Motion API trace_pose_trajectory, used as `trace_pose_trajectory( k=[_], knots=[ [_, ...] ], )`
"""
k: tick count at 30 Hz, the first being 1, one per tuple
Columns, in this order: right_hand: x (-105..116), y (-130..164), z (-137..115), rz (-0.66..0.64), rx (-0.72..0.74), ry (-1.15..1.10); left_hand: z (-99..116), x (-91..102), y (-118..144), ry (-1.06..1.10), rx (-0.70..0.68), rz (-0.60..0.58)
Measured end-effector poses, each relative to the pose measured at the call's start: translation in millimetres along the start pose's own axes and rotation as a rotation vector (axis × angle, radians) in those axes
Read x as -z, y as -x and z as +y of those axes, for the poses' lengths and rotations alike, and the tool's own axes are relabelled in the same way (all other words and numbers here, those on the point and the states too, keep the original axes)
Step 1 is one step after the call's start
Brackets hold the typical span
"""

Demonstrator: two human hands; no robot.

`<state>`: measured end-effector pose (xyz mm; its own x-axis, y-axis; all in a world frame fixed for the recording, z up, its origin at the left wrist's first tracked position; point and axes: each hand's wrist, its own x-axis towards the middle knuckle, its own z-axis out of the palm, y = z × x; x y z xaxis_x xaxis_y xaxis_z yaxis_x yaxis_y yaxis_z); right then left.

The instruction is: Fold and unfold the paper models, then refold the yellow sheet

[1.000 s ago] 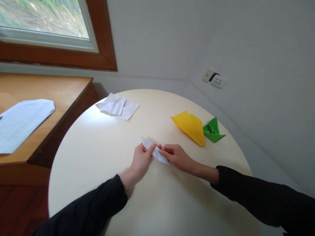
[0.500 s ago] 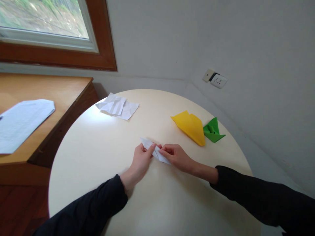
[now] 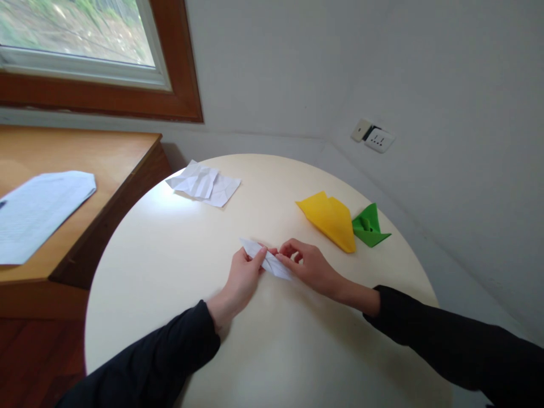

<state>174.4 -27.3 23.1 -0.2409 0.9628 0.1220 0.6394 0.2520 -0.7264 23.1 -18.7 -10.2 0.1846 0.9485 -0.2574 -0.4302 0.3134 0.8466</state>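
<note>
Over the middle of the round table (image 3: 170, 340) I have a small folded white paper (image 3: 276, 267), long and narrow with pointed ends. My left hand (image 3: 243, 277) pinches its left part, thumb on top and fingers beneath. At the right part of the paper is my right hand (image 3: 312, 267), its thumb against the upper edge and its fingers curled close to the thumb. The fingertips under the paper are partly hidden.
Creased white sheets (image 3: 206, 184) lie at the table's far left. A folded yellow paper (image 3: 329, 218) and a green folded paper (image 3: 369, 225) are at the right. Papers (image 3: 51, 209) rest on a wooden desk (image 3: 106, 153); a wall socket (image 3: 379, 140) is behind.
My right hand has loosened a little and shifted slightly right, with its fingers raised more from the paper. My left hand keeps its hold.
</note>
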Motion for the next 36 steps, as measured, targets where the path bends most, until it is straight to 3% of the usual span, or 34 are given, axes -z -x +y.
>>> trace_pose_trajectory(
  k=[2,5,9,13,19,25,31,36],
  knots=[
    [-1.6,2.3,-0.3,0.093,0.225,0.063,1.3,-1.3,0.1,0.024,-0.006,0.019],
    [-6.7,5.6,-2.4,0.12,0.548,0.189,2.2,-3.1,0.2,0.06,-0.013,0.032],
    [-13.9,5.5,-3.9,0.111,0.678,0.378,1.8,-2.5,-0.6,0.098,-0.006,0.038],
    [-16.7,2.4,0.8,0.124,0.686,0.419,3.4,-1.4,-0.9,0.208,0.061,0.02],
    [-13.9,0.7,11.2,0.121,0.569,0.236,9.8,-5.7,2.1,0.356,0.136,-0.077],
    [-12.9,0.9,13.5,0.136,0.474,0.131,6.8,-6.4,3.5,0.233,0.1,-0.094],
    [-12.6,-1.4,7.0,0.16,0.264,-0.014,-5.3,2.6,-2.9,0.021,0.017,-0.084],
    [-12.4,-2.6,6.0,0.203,0.323,-0.054,-4.9,2.6,-2.9,-0.056,-0.069,-0.074]
  ],
)
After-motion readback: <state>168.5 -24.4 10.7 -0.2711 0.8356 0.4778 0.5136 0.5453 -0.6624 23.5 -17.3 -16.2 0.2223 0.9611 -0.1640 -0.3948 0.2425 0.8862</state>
